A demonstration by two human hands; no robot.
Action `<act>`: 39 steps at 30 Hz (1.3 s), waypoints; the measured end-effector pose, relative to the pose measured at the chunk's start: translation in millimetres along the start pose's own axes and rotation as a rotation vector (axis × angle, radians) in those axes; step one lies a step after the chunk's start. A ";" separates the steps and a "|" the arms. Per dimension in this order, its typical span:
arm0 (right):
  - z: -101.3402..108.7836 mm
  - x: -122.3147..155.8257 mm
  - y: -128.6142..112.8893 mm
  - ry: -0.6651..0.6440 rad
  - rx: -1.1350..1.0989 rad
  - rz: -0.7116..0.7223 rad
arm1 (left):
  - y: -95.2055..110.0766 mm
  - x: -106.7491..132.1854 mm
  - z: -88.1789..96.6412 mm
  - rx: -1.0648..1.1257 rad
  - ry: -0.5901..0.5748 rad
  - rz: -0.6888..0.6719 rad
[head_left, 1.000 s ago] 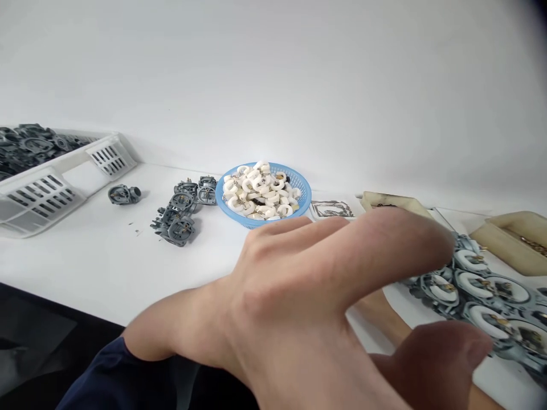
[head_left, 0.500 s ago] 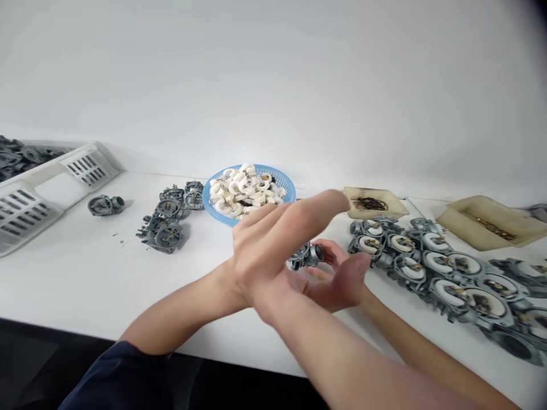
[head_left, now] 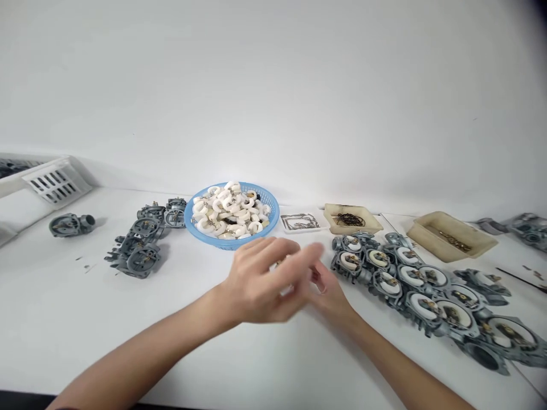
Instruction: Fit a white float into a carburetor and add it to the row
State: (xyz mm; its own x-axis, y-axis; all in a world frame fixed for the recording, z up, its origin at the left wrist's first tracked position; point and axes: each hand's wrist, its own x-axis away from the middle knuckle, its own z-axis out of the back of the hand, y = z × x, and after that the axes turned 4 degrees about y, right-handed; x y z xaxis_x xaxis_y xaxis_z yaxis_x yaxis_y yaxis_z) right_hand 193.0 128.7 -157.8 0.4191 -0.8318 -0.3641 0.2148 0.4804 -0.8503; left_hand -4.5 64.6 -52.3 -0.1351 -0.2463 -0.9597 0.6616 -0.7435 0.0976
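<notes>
My left hand (head_left: 265, 279) is over the middle of the table, in front of my right hand. Its fingers are bent and partly smeared; a small gold-coloured bit shows between them, too little to name. Behind it, my right hand (head_left: 331, 290) is curled at the spot where a carburetor showed between its fingers a moment ago; my left hand now hides that spot. Beyond my hands a blue basket (head_left: 273, 213) holds a heap of white carburetor floats (head_left: 228, 208). To the right lie several carburetors with white floats (head_left: 412, 279) in them.
Carburetors without floats (head_left: 143, 256) stand at left, with a single one (head_left: 70, 225) farther left near a white slotted crate (head_left: 57, 182). Along the back are a shallow tray of pins (head_left: 303, 222), a bin of dark rings (head_left: 350, 219) and a bin of brass bits (head_left: 453, 236).
A large forearm and hand that crossed the centre close to the camera are out of view; whose is unclear. The view has shifted right. The carburetor by my right fingers is now hidden.
</notes>
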 end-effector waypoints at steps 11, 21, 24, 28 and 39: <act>-0.2 8.2 -4.2 -0.029 -0.161 -0.129 | -28.9 100.9 -2.4 0.587 -0.556 1.131; -9.0 7.4 -8.4 -0.194 -0.281 -0.126 | -32.2 107.1 -1.4 0.793 -0.505 1.172; -9.0 7.1 -7.0 -0.213 -0.292 -0.135 | -33.9 106.1 -1.4 0.840 -0.481 1.206; -7.1 7.2 -3.1 -0.252 -0.285 -0.167 | -35.1 105.4 -2.9 0.886 -0.458 1.230; -1.0 5.3 -7.0 -0.288 -0.129 -0.130 | -34.3 106.1 -3.0 1.018 -0.427 1.279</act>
State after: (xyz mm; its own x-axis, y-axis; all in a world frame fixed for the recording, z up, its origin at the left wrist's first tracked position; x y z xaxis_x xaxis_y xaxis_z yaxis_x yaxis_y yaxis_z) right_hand 192.9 120.6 -154.2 0.6314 -0.7623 -0.1426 0.1773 0.3209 -0.9304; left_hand -39.3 65.8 -158.4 -0.2160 -0.9762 -0.0192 -0.1900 0.0228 0.9815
